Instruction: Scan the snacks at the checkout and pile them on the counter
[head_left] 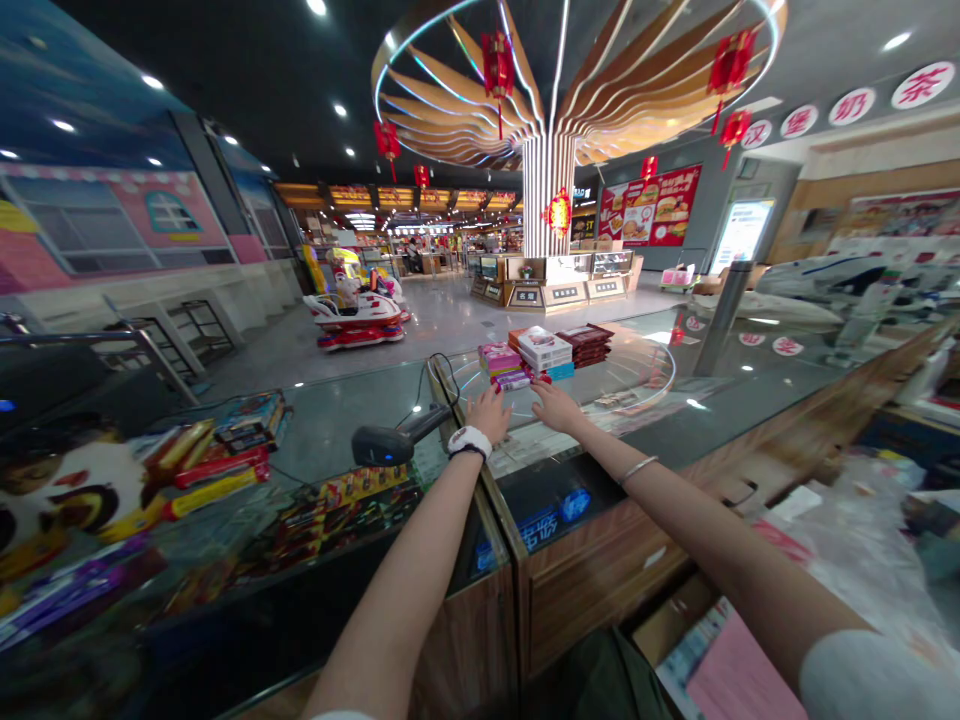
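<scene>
Both my arms reach forward over a glass display counter (675,410). My left hand (487,412), with a white watch on the wrist, has its fingers spread just short of a small pink and purple box stack (501,364). My right hand (555,405), a thin bangle on its wrist, lies open and flat on the glass right before a white and blue box stack (546,352). A dark red box stack (586,344) stands to the right of those. Neither hand holds anything.
A black barcode scanner (394,440) with a cable rests on the glass left of my left hand. Colourful packets (217,455) lie on the left counter. A dark pole (724,312) stands at the right. Beyond are a kiddie ride (352,318) and a mall kiosk (555,280).
</scene>
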